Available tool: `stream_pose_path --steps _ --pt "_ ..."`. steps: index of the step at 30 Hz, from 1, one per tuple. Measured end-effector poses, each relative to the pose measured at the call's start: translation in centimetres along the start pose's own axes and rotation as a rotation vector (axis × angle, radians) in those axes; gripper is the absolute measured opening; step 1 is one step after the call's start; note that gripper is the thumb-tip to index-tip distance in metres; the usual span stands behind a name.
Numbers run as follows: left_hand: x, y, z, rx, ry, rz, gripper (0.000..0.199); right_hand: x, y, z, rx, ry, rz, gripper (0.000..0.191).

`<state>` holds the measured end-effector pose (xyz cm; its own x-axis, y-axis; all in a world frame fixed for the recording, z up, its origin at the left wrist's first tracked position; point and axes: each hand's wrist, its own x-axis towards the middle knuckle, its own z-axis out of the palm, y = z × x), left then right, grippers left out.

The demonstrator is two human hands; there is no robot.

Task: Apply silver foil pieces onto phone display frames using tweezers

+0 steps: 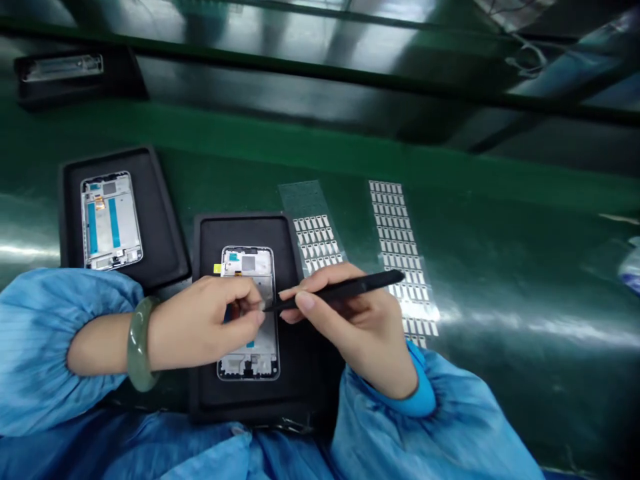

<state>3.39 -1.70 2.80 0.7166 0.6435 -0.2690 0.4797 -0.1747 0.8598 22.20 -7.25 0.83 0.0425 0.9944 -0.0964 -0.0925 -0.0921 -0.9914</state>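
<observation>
My right hand [350, 313] grips a slim black pen-shaped tool [360, 285], its thin tip pointing left. At that tip, the thumb and forefinger of my left hand [210, 320] are pinched together; a tiny pale bit shows there, too small to name. Both hands are over a silver phone frame [250, 267], which lies in a black tray [210, 233] and is partly covered by my left hand. A small yellow tab [217, 268] sticks out at the frame's left edge.
Left of it, a second black tray [160, 227] holds another phone frame [127, 220]. A third tray [120, 80] stands at the back left. Beyond my right hand lie two clear sheets with rows of small pale stickers [317, 233], [395, 220] on the green table [500, 267].
</observation>
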Motion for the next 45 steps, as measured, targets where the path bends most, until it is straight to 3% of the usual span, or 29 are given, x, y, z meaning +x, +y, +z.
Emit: stream_pose_path --steps 3,8,10,16,22,45 --pt "-0.6 -0.7 -1.1 0.127 -0.062 -0.004 0.015 0.8 0.1 0.2 0.021 -0.028 0.013 0.012" --pt "-0.1 -3.2 -1.9 0.713 0.287 0.256 0.029 3.7 0.6 0.4 0.062 0.135 0.001 0.013" --pt "0.1 -4.1 -1.7 0.829 0.304 0.299 0.032 4.8 0.9 0.7 0.055 0.154 0.013 0.016" --pt "-0.4 -5.1 -0.9 0.790 0.289 0.279 0.025 5.8 2.1 2.1 -0.015 0.089 0.048 0.020" --pt "-0.5 -5.4 -1.0 0.765 0.286 0.271 0.029 5.3 2.2 2.5 -0.189 0.106 0.037 0.018" --pt "-0.4 -5.6 -0.9 0.785 0.303 0.296 0.030 5.1 2.8 2.4 -0.264 0.089 -0.048 0.012"
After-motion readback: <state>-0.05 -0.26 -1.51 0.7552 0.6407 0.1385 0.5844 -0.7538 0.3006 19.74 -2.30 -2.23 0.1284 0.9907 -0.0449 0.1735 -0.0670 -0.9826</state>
